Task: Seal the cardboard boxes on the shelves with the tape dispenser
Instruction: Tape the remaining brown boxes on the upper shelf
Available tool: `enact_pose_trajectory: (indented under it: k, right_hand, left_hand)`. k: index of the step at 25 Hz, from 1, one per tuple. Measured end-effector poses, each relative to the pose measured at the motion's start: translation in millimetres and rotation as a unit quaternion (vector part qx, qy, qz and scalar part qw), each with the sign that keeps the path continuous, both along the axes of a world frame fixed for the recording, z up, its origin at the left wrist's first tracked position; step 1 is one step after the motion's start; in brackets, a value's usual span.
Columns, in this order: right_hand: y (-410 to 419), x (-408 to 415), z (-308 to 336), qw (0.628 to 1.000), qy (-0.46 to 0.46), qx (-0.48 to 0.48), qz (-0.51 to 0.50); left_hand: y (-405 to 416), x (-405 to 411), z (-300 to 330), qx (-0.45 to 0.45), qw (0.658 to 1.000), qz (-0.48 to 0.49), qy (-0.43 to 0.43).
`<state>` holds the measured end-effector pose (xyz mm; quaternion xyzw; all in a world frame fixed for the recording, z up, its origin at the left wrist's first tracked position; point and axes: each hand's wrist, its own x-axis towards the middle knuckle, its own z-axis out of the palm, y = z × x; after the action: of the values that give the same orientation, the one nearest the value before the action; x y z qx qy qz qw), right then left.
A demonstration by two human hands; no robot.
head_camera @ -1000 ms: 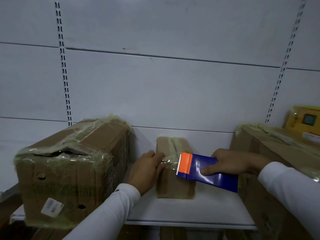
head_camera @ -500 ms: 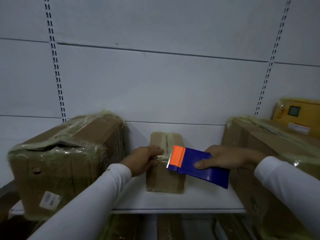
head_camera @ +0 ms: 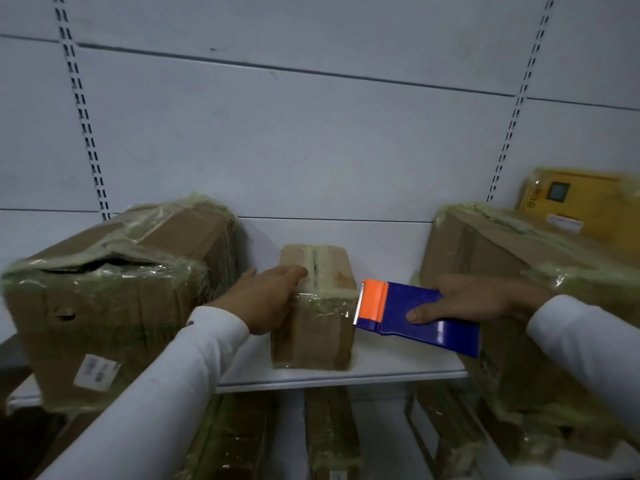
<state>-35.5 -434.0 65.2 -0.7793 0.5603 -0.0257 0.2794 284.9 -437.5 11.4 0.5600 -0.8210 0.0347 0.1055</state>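
1. While we are looking down at the shelf, our left hand is lying flat on the small box, with the fingers straight and pressing on its top left edge.
2. Our right hand is gripping the dispenser, with the thumb on its blue side and the fingers curled behind it.
3. We are holding the dispenser just to the right of the small box, up off the shelf.
4. Its orange end and white teeth are pointing left and are touching the top right corner of the small box.
5. Clear tape is running across the front top edge of the small box, from our left hand to the teeth.
6. More tape is lying along the slit on top of the small box.
7. The small box is standing in the middle of the shelf, near the front edge.
8. A big box is sitting to the left of it, wrapped in shiny tape, with its top flap crumpled and a white label low on its front.
9. Our left sleeve is crossing in front of the big box.
10. Another box is sitting on the right, behind our right hand, also wrapped in tape.
11. A yellow box is standing behind it, at the far right.
12. More taped boxes are sitting on the shelf below, and they are looking dark and blurry.
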Motion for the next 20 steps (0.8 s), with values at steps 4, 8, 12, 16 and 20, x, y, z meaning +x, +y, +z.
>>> enact_pose_trajectory:
  k: [4,8,12,16,20]
  right_hand:
    - [-1,4,-9,0.999,-0.035,0.012,-0.012]
    - [6,6,-5,0.999,-0.044,0.015,0.002]
    - [21,1,11,0.999,-0.007,0.029,0.02]
    - [32,1,19,0.999,0.032,0.026,0.003]
    - [24,34,9,0.986,0.155,-0.054,-0.034]
  left_hand:
    - [-10,-43,1,-0.046,0.994,-0.089,-0.04]
    - [-24,-32,-10,-0.044,0.992,-0.117,-0.009]
    - [-31,-18,-15,-0.045,0.987,-0.155,0.024]
    - [-34,-19,-16,-0.048,0.985,-0.164,0.014]
    - [-34,-16,-20,-0.026,0.987,-0.155,0.019]
